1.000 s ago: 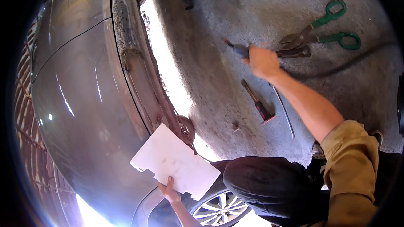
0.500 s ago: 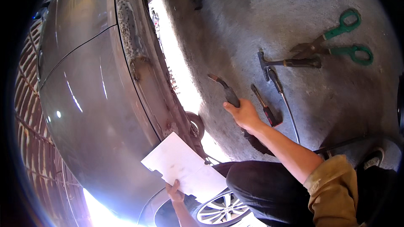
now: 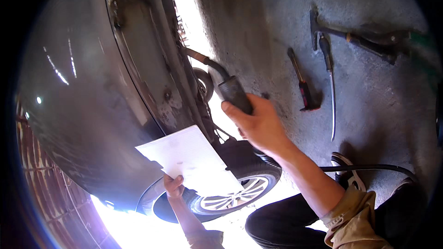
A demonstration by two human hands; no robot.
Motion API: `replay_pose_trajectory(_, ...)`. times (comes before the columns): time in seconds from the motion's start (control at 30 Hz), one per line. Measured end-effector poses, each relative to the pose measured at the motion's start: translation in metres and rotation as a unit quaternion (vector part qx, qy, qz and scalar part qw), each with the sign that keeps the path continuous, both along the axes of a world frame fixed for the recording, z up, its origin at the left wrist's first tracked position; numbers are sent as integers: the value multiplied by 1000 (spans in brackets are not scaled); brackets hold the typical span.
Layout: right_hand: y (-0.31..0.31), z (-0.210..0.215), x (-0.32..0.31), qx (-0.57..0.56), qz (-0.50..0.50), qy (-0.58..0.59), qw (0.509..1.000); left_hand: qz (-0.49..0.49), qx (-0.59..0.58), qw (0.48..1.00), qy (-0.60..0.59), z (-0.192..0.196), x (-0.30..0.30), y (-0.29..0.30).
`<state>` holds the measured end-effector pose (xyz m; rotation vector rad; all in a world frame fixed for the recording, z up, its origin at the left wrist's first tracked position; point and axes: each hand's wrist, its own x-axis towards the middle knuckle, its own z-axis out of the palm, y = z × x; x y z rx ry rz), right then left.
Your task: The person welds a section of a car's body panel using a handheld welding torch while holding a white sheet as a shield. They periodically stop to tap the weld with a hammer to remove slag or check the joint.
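Observation:
My right hand (image 3: 260, 122) is wrapped round the dark handle of a welding torch (image 3: 235, 93). The torch's bent neck and copper-coloured nozzle point left, close to the lower edge of the car's sill (image 3: 152, 50); whether the tip touches it I cannot tell. My left hand (image 3: 173, 186) grips the lower edge of a flat white sheet (image 3: 189, 157) with a small notch cut in its edge. The sheet hangs over the car's lower side, partly covering the wheel (image 3: 237, 196). A rusty, rough patch (image 3: 127, 4) marks the sill above.
On the concrete floor to the right lie a hammer (image 3: 350, 37), a red-and-black handled tool (image 3: 303, 85), a long screwdriver (image 3: 331, 83) and blurred green-handled snips (image 3: 422, 41). A black cable (image 3: 374, 168) runs by my shoe. Corrugated metal (image 3: 41, 175) stands at left.
The torch in my right hand has moved from over the floor leftward to the car's sill. My left hand still holds the sheet. The view has shifted, so the wheel shows more.

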<state>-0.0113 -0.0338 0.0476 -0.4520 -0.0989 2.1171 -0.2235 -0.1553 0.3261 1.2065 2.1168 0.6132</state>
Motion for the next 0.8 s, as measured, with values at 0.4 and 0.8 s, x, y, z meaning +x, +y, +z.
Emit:
replay_pose_trajectory(0.4,-9,28,-20,122,17,-151,981,17,-12,1000,-21,20,-20,-6)
replay_pose_trajectory(0.8,67,-39,11,143,-67,-474,867,18,-34,999,23,7,0,4)
